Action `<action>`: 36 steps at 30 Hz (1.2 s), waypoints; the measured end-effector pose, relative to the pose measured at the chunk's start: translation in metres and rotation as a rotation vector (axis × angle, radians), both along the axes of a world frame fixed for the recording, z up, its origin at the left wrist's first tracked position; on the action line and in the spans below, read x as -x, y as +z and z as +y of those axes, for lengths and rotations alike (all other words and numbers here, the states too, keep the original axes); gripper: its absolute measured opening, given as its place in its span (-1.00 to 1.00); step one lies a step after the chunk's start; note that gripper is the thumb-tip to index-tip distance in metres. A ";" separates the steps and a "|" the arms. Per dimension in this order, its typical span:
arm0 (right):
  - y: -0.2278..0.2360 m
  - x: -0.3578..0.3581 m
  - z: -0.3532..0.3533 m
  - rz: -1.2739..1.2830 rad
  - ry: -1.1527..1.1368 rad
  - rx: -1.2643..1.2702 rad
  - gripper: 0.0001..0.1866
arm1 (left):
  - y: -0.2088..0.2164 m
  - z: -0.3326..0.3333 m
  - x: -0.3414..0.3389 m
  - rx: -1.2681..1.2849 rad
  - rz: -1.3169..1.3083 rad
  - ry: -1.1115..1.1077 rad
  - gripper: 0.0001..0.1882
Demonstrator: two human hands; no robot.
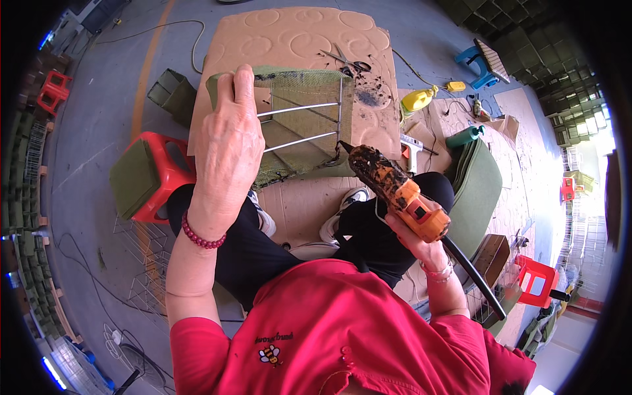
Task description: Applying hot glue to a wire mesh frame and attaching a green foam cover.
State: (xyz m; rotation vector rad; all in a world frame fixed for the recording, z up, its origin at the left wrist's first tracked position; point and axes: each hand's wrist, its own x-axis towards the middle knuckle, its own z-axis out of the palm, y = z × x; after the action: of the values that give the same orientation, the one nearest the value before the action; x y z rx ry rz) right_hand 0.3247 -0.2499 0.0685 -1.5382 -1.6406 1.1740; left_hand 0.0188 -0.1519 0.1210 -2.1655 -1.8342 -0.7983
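My left hand (227,141) is closed on the left edge of a green fabric-covered wire-frame box (309,125), which lies on its side with pale metal rods across its opening. Dark glue marks show along the box's edges. My right hand (421,242) grips an orange hot glue gun (395,191) smeared with black, and a thick black glue stick (471,273) sticks out of its back. The gun's dark nozzle is at the box's lower right corner; I cannot tell whether it touches.
The cardboard-topped table (283,33) carries scissors (347,62) and black glue specks. On the right are a yellow bottle (417,101), a second glue gun (413,150) and stacked green panels (477,187). A red stool (172,174) stands at left, beside a green box (172,95).
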 end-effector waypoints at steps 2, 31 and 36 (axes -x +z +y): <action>0.002 -0.001 0.003 0.008 0.010 0.017 -0.49 | 0.000 0.000 0.000 -0.005 0.002 -0.010 -0.54; 0.028 0.010 0.035 -0.071 0.049 -0.157 -0.59 | 0.000 0.004 0.005 -0.017 0.017 -0.035 -0.52; 0.028 0.011 0.039 -0.021 -0.055 -0.023 -0.59 | 0.000 0.004 0.006 -0.013 -0.001 -0.032 -0.52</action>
State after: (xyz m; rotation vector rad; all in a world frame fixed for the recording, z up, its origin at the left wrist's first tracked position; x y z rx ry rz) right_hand 0.3135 -0.2113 0.0965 -1.5762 -1.6090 1.1097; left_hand 0.0131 -0.1483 0.1206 -2.1919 -1.7945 -0.8150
